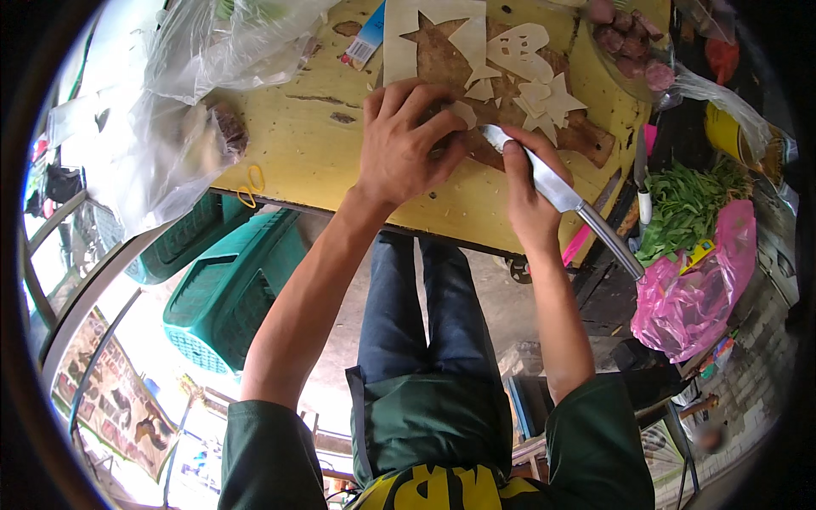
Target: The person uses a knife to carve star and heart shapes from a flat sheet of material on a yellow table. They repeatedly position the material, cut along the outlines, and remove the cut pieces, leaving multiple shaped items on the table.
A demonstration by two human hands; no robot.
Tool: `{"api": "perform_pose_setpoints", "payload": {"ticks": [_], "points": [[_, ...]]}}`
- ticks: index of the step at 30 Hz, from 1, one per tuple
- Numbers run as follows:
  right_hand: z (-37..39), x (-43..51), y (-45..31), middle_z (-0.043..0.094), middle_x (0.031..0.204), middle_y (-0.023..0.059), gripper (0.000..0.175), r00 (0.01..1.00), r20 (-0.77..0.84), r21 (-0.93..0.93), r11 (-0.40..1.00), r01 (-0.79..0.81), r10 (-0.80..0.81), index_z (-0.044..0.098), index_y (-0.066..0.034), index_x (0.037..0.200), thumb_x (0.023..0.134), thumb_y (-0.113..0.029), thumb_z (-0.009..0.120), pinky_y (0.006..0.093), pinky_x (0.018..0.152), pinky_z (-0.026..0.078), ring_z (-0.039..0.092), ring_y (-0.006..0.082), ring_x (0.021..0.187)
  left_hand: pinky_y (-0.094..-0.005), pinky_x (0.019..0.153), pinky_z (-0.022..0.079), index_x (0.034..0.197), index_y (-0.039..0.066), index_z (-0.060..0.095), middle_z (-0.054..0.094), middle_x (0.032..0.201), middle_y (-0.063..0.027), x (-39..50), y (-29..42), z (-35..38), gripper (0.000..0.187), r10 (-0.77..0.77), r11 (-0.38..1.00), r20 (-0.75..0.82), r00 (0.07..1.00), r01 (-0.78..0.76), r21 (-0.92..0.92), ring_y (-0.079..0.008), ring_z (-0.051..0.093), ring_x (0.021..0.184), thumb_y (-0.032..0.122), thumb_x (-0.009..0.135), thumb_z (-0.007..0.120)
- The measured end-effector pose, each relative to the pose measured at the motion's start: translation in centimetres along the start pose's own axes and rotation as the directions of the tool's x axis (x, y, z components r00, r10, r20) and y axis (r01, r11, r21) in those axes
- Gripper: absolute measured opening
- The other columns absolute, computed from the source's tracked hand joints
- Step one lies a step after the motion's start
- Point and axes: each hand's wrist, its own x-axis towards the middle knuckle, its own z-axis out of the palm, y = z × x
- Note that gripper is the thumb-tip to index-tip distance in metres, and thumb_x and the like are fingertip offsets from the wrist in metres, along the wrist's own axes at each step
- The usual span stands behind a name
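Note:
My right hand (535, 185) grips a kitchen knife (551, 180) by its blade near the tip, the metal handle pointing down to the right. The fingers of my left hand (411, 137) pinch a small pale cut piece (463, 115) of thin sheet material close to the knife tip. Beneath lies a wooden cutting board (590, 137). Beyond my left hand is a pale sheet (400, 51) with a star-shaped opening. A heart-shaped cutout (521, 48) with small holes rests on the board, and star-shaped and pointed pieces (554, 102) overlap beside it.
The yellow table (287, 140) also holds plastic bags (210, 57), yellow-handled scissors (250, 186) at its edge and a bowl of sausage pieces (628, 54). At right are a white-handled knife (642, 185), leafy greens (688, 197) and a pink bag (692, 306). Green plastic stools (223, 293) stand lower left.

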Motion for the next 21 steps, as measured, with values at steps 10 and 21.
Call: {"api": "perform_pose_setpoints", "payload": {"ticks": [10,21], "points": [[0.0,0.8,0.0,0.074,0.095,0.0143,0.019,0.964,0.101,-0.222,0.939,0.261,-0.245,0.074,0.0001,0.112,0.093,0.001,0.073,0.0405,0.078,0.056,0.071,0.0317,0.088,-0.0454,0.099,0.042,0.101,0.011,0.069,0.067,0.115,-0.0064,-0.3,-0.5,0.1,0.025,-0.063,0.995,-0.041,0.997,0.059,-0.083,-0.0329,0.059,0.117,0.014,0.077,0.074],[0.4,-0.4,0.0,0.074,0.099,0.0158,0.021,0.959,0.012,-0.226,0.934,0.278,-0.283,0.073,0.0015,0.113,0.092,0.003,0.073,0.0414,0.081,0.057,0.07,0.0326,0.091,-0.045,0.098,0.051,0.111,0.016,0.079,0.069,0.12,-0.003,0.8,-0.5,-1.8,0.037,-0.003,1.0,0.126,0.992,0.007,-0.03,-0.03,0.06,0.119,0.017,0.074,0.084]]}}
